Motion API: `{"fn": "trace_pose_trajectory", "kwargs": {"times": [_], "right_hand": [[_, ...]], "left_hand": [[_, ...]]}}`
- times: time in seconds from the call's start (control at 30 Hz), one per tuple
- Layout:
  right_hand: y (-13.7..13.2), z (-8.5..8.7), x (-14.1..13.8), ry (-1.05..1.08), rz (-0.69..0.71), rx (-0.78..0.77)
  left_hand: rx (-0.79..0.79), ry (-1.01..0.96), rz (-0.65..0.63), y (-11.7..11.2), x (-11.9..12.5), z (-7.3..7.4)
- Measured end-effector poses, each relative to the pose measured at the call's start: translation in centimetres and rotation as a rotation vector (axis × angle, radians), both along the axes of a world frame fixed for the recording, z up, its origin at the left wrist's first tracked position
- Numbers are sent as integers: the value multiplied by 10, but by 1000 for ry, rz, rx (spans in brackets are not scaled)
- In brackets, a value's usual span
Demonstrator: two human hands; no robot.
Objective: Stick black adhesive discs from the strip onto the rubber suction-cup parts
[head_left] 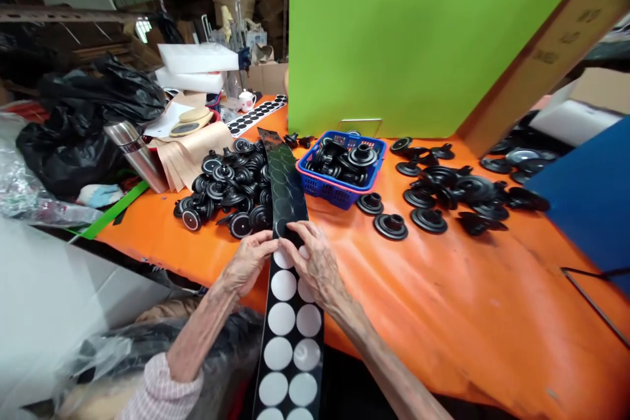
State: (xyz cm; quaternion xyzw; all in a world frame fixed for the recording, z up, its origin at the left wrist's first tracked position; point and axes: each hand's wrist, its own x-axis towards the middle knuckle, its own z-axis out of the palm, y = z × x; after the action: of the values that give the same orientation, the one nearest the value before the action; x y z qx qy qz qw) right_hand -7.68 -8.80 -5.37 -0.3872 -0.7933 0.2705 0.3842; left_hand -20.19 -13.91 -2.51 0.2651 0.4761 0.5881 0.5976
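A long black strip of round stickers (281, 319) runs from the table down towards my lap. Its near part carries two rows of white circles, while the far part is glossy and dark with circle outlines. My left hand (249, 262) pinches the strip's left edge, thumb and forefinger together. From the right, my right hand (317, 262) lies over the strip, its thumb and forefinger closed at the border between dark and white circles. Whether a single sticker is lifted between those fingers cannot be made out. Left of the strip is a heap of black round-based parts (224, 184).
A blue basket (339, 195) of black parts stands right of the strip. More loose black parts (428, 220) lie further right on the orange table cover (418, 315). A green panel (394, 39) rises behind. A steel flask (135, 154) and brown paper (197, 161) are left.
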Motion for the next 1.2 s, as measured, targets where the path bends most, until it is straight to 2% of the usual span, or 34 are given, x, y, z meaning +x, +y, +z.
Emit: {"fn": "trace_pose_trajectory", "kwargs": {"times": [0.1,0.2,0.23,0.3,0.33,0.37,0.4,0.43,0.5,0.53,0.6,0.7,0.77,0.9,0.97,1.07,1.2], "right_hand": [[2,5,4,-76,21,81],[7,7,12,-15,-29,115],[8,8,16,24,-70,118],[5,11,25,73,-127,132],[1,12,28,76,-123,147],[-4,14,31,73,-97,166],[-11,15,33,63,-60,187],[-18,16,34,53,-25,206],[-30,18,35,51,28,199],[-33,19,36,73,35,157],[-34,19,42,168,-2,-13],[-27,15,57,362,-103,-304],[-17,10,71,420,-186,-360],[17,1,104,394,-337,-259],[42,-2,121,363,-403,-208],[79,-10,140,267,-500,-115],[104,-23,148,108,-508,14]], "left_hand": [[29,-21,-12,-3,2,-4],[-19,63,16,-5,2,-8],[-51,156,64,-7,1,-7],[-82,447,260,-11,2,-2],[-73,594,352,-14,4,2],[-52,693,388,-16,7,7],[-34,720,353,-18,10,12],[-29,672,262,-19,14,17],[-67,472,47,-17,23,25],[-88,387,-8,-15,28,27],[-104,308,-51,-8,37,28],[-77,325,-181,7,52,23],[-71,423,-274,21,61,17],[-30,636,-222,49,71,5],[-18,649,-265,57,76,1],[-54,628,-408,59,85,-5],[-54,578,-433,52,91,-9]]}}
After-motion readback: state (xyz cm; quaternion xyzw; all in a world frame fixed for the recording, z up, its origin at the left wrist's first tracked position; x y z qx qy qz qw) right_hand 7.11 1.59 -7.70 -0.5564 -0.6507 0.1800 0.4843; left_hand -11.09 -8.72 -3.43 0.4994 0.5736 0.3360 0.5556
